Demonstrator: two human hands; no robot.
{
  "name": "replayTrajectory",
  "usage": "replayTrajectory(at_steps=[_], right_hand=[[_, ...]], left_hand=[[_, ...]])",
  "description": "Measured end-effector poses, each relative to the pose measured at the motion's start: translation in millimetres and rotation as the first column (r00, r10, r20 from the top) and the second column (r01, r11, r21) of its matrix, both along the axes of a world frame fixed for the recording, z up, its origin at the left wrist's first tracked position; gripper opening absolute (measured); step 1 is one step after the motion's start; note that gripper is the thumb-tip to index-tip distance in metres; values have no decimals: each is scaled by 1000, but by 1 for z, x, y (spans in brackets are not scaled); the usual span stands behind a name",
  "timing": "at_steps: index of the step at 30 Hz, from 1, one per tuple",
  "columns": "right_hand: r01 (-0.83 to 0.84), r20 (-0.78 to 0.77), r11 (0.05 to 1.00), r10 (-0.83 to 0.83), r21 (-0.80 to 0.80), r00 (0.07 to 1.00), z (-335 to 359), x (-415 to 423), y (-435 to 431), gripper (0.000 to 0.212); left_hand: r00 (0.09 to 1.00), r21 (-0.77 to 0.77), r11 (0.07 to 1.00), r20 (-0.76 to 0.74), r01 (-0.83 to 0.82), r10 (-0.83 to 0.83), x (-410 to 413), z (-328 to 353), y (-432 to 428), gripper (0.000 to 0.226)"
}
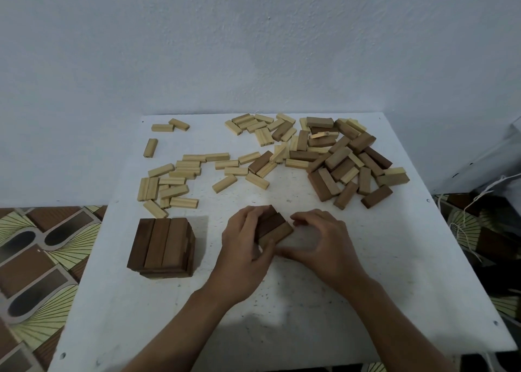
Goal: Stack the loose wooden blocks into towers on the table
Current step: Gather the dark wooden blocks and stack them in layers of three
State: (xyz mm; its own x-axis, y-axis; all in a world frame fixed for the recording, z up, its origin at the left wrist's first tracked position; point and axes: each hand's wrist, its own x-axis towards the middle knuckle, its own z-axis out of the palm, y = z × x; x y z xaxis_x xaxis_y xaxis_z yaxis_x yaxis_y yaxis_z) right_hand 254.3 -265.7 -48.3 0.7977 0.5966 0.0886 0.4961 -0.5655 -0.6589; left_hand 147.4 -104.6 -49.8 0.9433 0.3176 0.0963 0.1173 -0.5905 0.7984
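A: What stands at the left of the white square table point(394, 273)?

B: At about 8 o'clock there is a finished tower of dark brown wooden blocks point(160, 247). Its top layer has three long blocks side by side, and it stands upright. Behind it, at about 10 o'clock, many loose pale wooden blocks point(172, 180) lie flat in different directions. A few more are alone near the far left corner.

A: And in the middle?

B: Near the centre, a little toward 6 o'clock, both hands are around a small set of three brown wooden blocks point(272, 225). The blocks lie side by side and touch each other. I cannot tell if another layer is under them.

A: How does the left hand point(242, 256) hold?

B: Its fingers are curled over the left side of the set and its thumb is at the near end, so it grips the set.

A: The right hand point(324, 244)?

B: Its fingers are bent, with the tips touching the right far corner of the set and the thumb reaching to the near end. It pinches the set from that side.

A: What is at the right?

B: At about 1 o'clock lies a mixed heap of dark and pale wooden blocks point(341, 157), some on top of others. Past the right edge a white cord point(465, 216) hangs over the patterned floor point(42, 244).
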Motion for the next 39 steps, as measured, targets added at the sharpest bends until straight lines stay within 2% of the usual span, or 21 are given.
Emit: replayTrajectory(at_steps=[4,9,11,14,17,19,22,25,31,39], right_hand=[[-44,-83,997,49,58,995,3,6,-9,74],[14,-18,994,-12,104,1000,-1,7,-6,39],[13,27,998,-15,66,1000,-4,3,-4,43],[-74,62,997,75,-18,995,-7,-4,-5,62],[-103,72,988,112,-119,991,-14,-5,-11,71],[-129,68,969,147,-211,987,-16,-3,-14,77],[-195,54,922,226,-334,973,-14,-2,-11,81],[-206,125,870,289,-449,949,-17,-4,-7,84],[-176,204,872,295,-456,933,-27,-2,-7,74],[-163,193,881,271,-444,943,-27,-5,-5,78]], left_hand=[[1000,32,999,-14,20,-20,-5,-2,1,68],[996,94,995,-79,37,-30,2,-2,1,74],[991,92,993,-114,79,-68,4,0,3,73],[985,107,986,-131,125,-110,5,-1,7,75],[986,140,982,-132,125,-107,-4,-5,7,82],[987,216,973,-152,82,-49,-12,-9,4,81],[981,428,903,-186,41,44,-22,-16,-3,79],[975,492,870,-202,14,98,-21,-22,-7,78],[964,573,819,-215,-4,154,-17,-27,-10,74],[968,620,785,-195,-3,158,-15,-28,-6,68]])
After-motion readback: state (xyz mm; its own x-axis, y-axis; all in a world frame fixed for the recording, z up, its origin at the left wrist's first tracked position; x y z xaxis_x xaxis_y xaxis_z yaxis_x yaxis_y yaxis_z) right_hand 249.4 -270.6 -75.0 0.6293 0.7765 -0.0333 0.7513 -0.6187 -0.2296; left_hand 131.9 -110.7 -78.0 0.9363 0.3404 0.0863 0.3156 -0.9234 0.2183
